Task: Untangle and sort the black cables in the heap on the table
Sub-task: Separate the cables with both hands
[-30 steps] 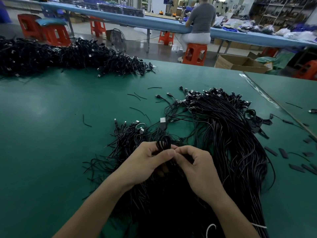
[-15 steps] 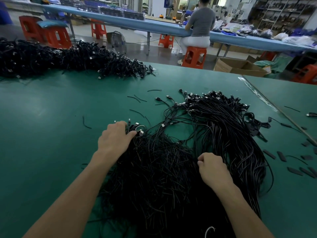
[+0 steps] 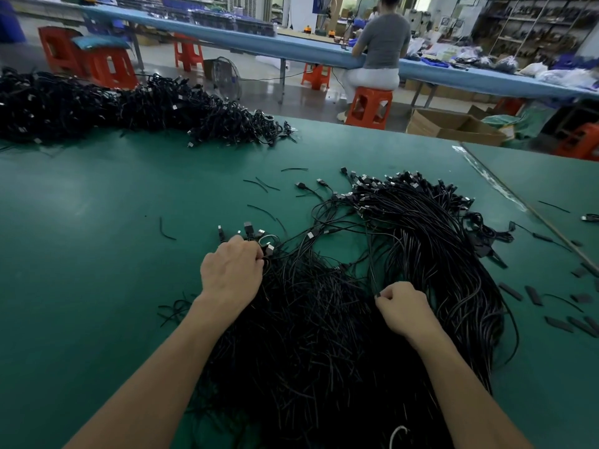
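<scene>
The step in hand looks like freeing one cable from the heap (image 3: 308, 335), which lies near and central on the green table (image 3: 97, 238). The left hand (image 3: 231, 273) curls its fingers onto the plug ends (image 3: 249, 227) at the heap's far-left edge. The right hand (image 3: 403, 311), closed tight, pinches a single cable (image 3: 372, 270). Next, that strand probably needs drawing out without dragging its neighbours.

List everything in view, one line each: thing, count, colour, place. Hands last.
table: one, green, foreground
tangled heap: one, black, under both hands
straightened bundle: one, black, right of heap
far pile: one, black, table's far left
offcuts: several, black, mid-table
flat strips: several, black, table's right edge
stools: several, orange, floor beyond
cardboard box: one, brown, floor, far right
seated person: one, grey top, blue bench
left hand: grips plug ends, heap's far left
right hand: pinches one cable, heap's middle
</scene>
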The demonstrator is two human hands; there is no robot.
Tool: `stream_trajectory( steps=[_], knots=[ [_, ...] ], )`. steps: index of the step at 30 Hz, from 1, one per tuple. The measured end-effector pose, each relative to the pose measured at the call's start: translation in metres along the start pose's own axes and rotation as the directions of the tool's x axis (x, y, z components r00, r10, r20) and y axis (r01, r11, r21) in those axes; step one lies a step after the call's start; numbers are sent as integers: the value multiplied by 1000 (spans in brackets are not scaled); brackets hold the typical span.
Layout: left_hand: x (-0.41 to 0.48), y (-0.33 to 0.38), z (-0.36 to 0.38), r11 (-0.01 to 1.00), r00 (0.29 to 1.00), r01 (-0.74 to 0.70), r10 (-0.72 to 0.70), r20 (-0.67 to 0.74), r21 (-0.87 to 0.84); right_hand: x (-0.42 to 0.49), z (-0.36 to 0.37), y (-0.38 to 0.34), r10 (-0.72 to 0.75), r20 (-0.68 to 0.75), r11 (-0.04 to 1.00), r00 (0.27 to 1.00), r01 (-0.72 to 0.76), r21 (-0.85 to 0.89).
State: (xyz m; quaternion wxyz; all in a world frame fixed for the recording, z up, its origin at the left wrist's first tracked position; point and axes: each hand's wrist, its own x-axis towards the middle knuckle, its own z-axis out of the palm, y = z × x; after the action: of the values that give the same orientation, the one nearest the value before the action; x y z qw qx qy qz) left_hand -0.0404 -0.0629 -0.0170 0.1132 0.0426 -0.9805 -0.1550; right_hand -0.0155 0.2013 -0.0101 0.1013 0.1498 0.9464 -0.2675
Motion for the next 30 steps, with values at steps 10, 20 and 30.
stream_trajectory(
  steps=[10, 20, 30],
  knots=[
    [-11, 14, -5, 965, 979, -151, 116, -168, -216, -3, -22, -3, 15, -121, 992, 993, -30, -126],
    [-16, 32, -14, 893, 969, -242, 243, -45, -381, -36, -26, -47, -190, -271, 909, 944, 273, 314],
    [-27, 56, -2, 589, 942, -327, 269, -202, -739, -129, -12, -115, -882, -103, 379, 459, 822, 425]
  ],
)
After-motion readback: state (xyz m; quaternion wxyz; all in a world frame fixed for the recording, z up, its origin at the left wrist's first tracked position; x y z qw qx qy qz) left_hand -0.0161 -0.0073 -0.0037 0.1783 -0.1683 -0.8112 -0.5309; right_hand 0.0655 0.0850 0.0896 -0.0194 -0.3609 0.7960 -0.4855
